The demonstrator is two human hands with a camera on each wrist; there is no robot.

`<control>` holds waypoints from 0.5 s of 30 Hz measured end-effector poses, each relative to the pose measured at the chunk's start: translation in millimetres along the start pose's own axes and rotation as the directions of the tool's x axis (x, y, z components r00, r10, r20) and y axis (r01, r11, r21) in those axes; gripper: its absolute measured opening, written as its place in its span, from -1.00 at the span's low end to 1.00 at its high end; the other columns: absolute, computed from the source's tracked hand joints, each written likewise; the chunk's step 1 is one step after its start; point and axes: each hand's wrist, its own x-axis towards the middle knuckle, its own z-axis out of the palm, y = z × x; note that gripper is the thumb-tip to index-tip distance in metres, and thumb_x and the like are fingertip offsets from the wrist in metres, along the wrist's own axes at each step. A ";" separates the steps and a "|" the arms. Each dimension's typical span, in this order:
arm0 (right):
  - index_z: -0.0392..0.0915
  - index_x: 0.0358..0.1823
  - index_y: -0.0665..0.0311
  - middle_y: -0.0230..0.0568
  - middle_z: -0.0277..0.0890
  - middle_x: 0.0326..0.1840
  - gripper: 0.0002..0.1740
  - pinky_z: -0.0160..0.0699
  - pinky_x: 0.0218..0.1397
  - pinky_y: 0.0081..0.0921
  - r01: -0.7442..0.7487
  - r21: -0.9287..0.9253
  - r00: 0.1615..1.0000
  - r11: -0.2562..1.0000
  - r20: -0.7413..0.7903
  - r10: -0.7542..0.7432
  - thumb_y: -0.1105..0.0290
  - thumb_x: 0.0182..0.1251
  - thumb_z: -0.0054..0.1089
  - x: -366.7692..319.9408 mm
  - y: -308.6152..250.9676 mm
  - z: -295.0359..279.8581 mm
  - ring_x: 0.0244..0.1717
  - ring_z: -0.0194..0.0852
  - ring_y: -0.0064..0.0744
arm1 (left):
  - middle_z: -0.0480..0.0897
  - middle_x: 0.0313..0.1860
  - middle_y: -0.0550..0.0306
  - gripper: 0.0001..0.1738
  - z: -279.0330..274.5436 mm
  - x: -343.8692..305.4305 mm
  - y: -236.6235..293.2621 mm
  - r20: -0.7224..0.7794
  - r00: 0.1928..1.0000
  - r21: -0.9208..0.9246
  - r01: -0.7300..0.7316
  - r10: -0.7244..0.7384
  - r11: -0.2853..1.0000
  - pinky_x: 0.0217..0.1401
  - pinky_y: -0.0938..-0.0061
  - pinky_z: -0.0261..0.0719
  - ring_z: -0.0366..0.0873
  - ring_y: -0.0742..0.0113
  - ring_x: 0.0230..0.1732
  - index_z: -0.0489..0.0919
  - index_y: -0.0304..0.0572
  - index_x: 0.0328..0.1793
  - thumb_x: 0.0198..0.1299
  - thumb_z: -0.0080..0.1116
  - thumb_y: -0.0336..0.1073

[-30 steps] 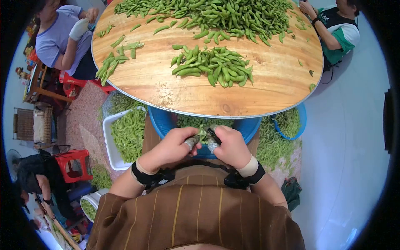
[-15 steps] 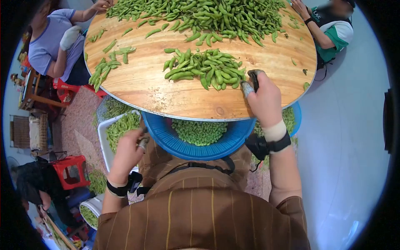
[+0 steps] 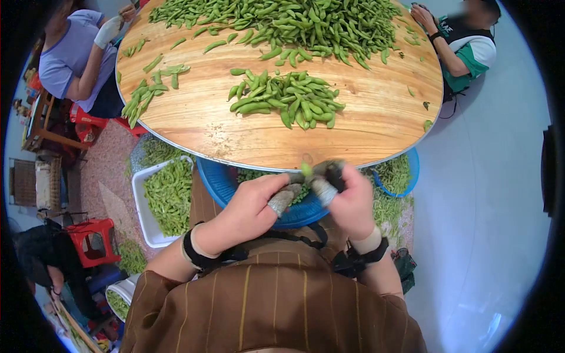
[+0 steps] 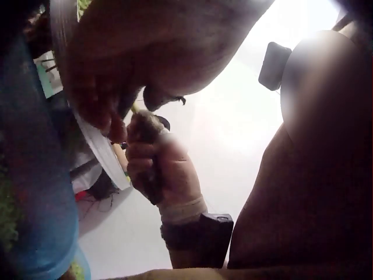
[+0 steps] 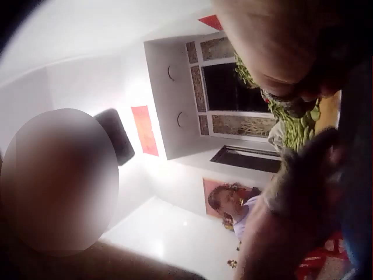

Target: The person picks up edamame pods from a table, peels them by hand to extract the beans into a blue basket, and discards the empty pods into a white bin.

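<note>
- Brought back from beside the small pile of pods (image 3: pixel 288 100), the right hand (image 3: pixel 355 203) is now met by the left hand (image 3: pixel 247 207), which has been shifted inward from near the white tub (image 3: pixel 139 203)
- One green pod (image 3: pixel 306 169) is now shown at the meeting fingertips, just off the near edge of the table (image 3: pixel 376 123) and above the blue basin (image 3: pixel 213 187)
- The pod is pinched by both hands, with curled fingers and narrow gaps; the exact contact of each fingertip is blurred and cannot be told
- Its pale green end is left showing between the wrapped fingers, close against the right ones, while the rest is hidden
- Very little weight is to be expected; the skin is judged firm but pliable, perhaps slightly slippery, and the beans inside could be bruised by hard squeezing
- It is best taken near the ends or along the seam, between thumb and forefinger pads
</note>
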 end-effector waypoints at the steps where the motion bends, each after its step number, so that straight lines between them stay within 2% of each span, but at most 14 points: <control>1: 0.55 -0.19 0.36 -0.23 0.61 -0.33 -0.80 0.52 -0.20 -0.57 0.067 -0.081 0.998 0.994 0.008 -0.067 0.50 0.14 0.25 -4.1 10.3 4.6 -0.32 0.53 -0.54 | 0.61 -0.35 0.13 -0.74 3.1 1.9 -1.4 -0.001 1.000 -0.109 0.028 -0.029 0.994 -0.26 0.52 0.52 0.57 0.43 -0.34 0.52 -0.33 0.05 0.32 -0.01 -0.34; 2: 0.55 -0.21 0.36 -0.10 0.60 -0.31 -0.78 0.53 -0.20 -0.48 0.121 -0.235 0.992 0.964 0.002 -0.124 0.49 0.08 0.26 -7.9 17.7 7.2 -0.32 0.59 -0.30 | 0.61 -0.35 0.13 -0.74 4.0 1.5 -2.5 -0.001 1.000 -0.108 0.027 -0.028 0.994 -0.26 0.52 0.52 0.57 0.43 -0.34 0.52 -0.33 0.05 0.32 -0.01 -0.34; 4: 0.55 -0.24 0.36 -0.02 0.57 -0.29 -0.77 0.53 -0.20 -0.40 0.196 -0.412 0.980 0.890 0.041 -0.197 0.48 0.03 0.26 -11.7 14.7 7.6 -0.28 0.58 -0.09 | 0.60 -0.32 0.20 -0.73 6.8 -0.3 -4.2 0.051 0.983 -0.198 0.183 -0.177 0.963 -0.29 0.58 0.52 0.53 0.52 -0.37 0.50 -0.33 0.07 0.36 -0.04 -0.34; 5: 0.55 -0.24 0.36 -0.02 0.57 -0.29 -0.77 0.53 -0.20 -0.40 0.194 -0.410 0.980 0.891 0.039 -0.196 0.48 0.03 0.26 -11.6 16.8 6.3 -0.28 0.58 -0.09 | 0.60 -0.32 0.20 -0.73 7.8 -0.7 -5.4 0.053 0.983 -0.196 0.185 -0.178 0.963 -0.29 0.58 0.52 0.53 0.52 -0.37 0.50 -0.33 0.07 0.36 -0.04 -0.34; 7: 0.56 -0.21 0.36 -0.03 0.57 -0.30 -0.76 0.53 -0.19 -0.38 0.242 -0.355 0.963 0.903 0.203 -0.178 0.50 0.04 0.23 -10.2 22.5 3.8 -0.28 0.56 -0.03 | 0.60 -0.29 0.21 -0.76 10.4 -3.1 -8.7 0.103 0.931 -0.516 0.350 -0.349 0.782 -0.32 0.63 0.50 0.51 0.55 -0.39 0.51 -0.31 0.05 0.37 -0.04 -0.35; 8: 0.56 -0.21 0.36 -0.03 0.57 -0.30 -0.76 0.53 -0.19 -0.38 0.241 -0.352 0.962 0.904 0.206 -0.176 0.50 0.04 0.23 -9.8 21.1 5.6 -0.28 0.56 -0.03 | 0.60 -0.29 0.21 -0.76 10.5 -3.7 -10.6 0.101 0.930 -0.516 0.353 -0.353 0.781 -0.32 0.63 0.50 0.51 0.55 -0.39 0.51 -0.31 0.05 0.37 -0.04 -0.35; 10: 0.56 -0.11 0.36 -0.01 0.57 -0.27 -0.72 0.52 -0.16 -0.41 0.353 -0.258 0.927 0.899 0.226 -0.299 0.50 0.10 0.19 -9.0 13.9 12.0 -0.27 0.57 -0.12 | 0.58 -0.30 0.30 -0.81 9.1 -4.4 -13.9 0.008 0.933 -0.574 0.299 -0.360 0.762 -0.37 0.67 0.44 0.46 0.61 -0.41 0.54 -0.29 -0.04 0.32 -0.07 -0.43; 11: 0.56 -0.11 0.36 -0.01 0.57 -0.27 -0.72 0.52 -0.16 -0.41 0.356 -0.255 0.926 0.899 0.229 -0.302 0.50 0.10 0.19 -10.0 14.3 13.0 -0.27 0.57 -0.12 | 0.56 -0.35 0.31 -0.81 9.4 -5.4 -14.0 -0.004 0.941 -0.595 0.271 -0.340 0.757 -0.39 0.69 0.41 0.43 0.60 -0.43 0.53 -0.28 -0.04 0.32 -0.06 -0.44; 13: 0.53 0.01 0.37 0.00 0.58 -0.26 -0.68 0.51 -0.13 -0.45 0.149 -0.073 0.986 0.986 0.087 -0.142 0.48 0.22 0.10 -12.6 15.0 15.3 -0.26 0.58 -0.25 | 0.54 -0.37 0.31 -0.82 6.3 -6.9 -12.1 -0.026 0.933 -0.592 0.276 -0.360 0.757 -0.39 0.69 0.39 0.42 0.60 -0.44 0.51 -0.28 -0.02 0.34 -0.07 -0.41; 14: 0.53 0.01 0.37 0.00 0.58 -0.26 -0.68 0.51 -0.13 -0.45 0.149 -0.070 0.986 0.986 0.090 -0.142 0.48 0.22 0.10 -13.1 14.4 15.3 -0.26 0.58 -0.25 | 0.51 -0.39 0.30 -0.81 4.8 -7.7 -11.6 -0.042 0.924 -0.589 0.284 -0.380 0.757 -0.39 0.70 0.38 0.40 0.60 -0.45 0.49 -0.27 -0.01 0.37 -0.08 -0.38; 15: 0.51 0.05 0.37 -0.01 0.58 -0.25 -0.67 0.50 -0.12 -0.45 0.077 -0.093 0.994 0.993 0.078 -0.070 0.47 0.26 0.06 -13.4 13.4 13.8 -0.25 0.58 -0.31 | 0.49 -0.40 0.32 -0.82 4.1 -8.9 -12.3 -0.041 0.924 -0.605 0.279 -0.379 0.746 -0.41 0.72 0.33 0.35 0.61 -0.46 0.48 -0.26 -0.01 0.37 -0.11 -0.39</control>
